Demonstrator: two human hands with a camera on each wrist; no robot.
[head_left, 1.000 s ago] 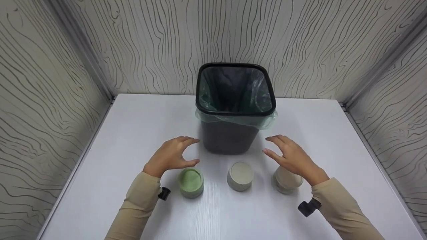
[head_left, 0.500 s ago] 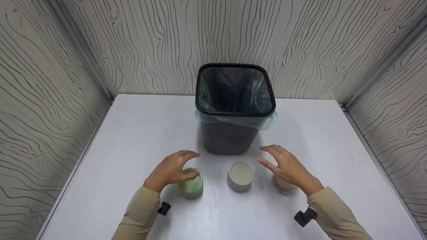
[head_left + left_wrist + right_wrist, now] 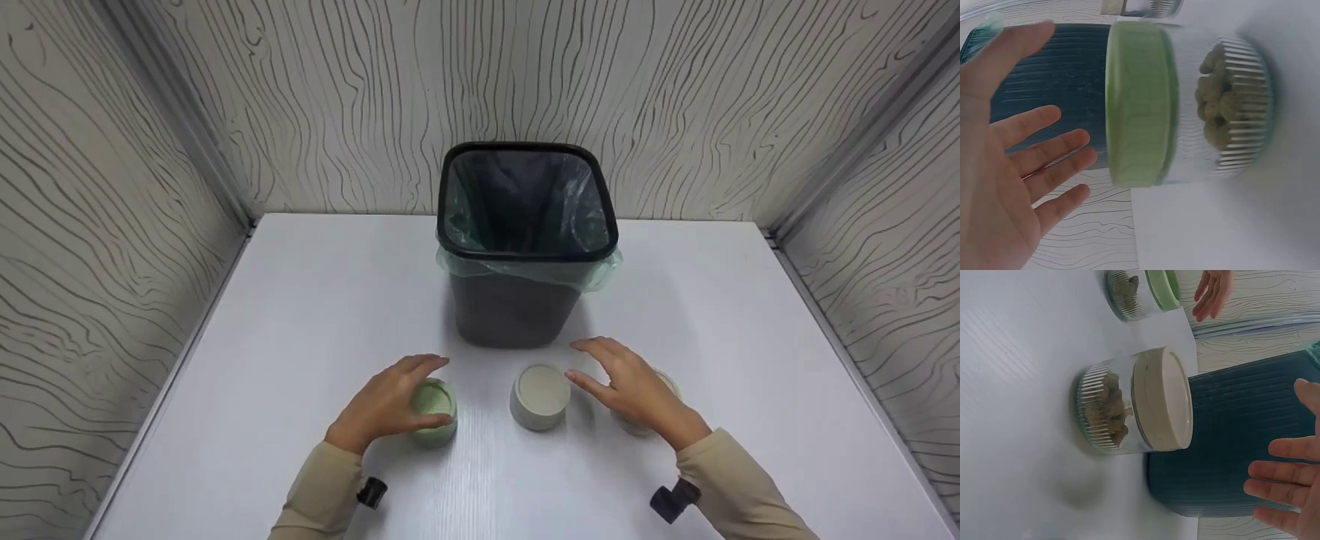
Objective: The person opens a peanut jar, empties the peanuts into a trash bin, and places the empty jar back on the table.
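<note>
Nearer me than a second ago, my left hand [image 3: 388, 401] partly covers the green jar [image 3: 433, 398] and my right hand [image 3: 637, 388] the right jar [image 3: 670, 383]; the middle jar [image 3: 540, 397] is between, the bin [image 3: 517, 311] behind. Left wrist: my relaxed fingers [image 3: 1053, 151] grip nothing near the green jar. Right wrist: spread, released fingers [image 3: 1279, 471] hang near the middle jar.

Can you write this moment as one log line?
left hand: open, above green-lidded jar | right hand: open, near middle jar | bin: behind jars
</note>
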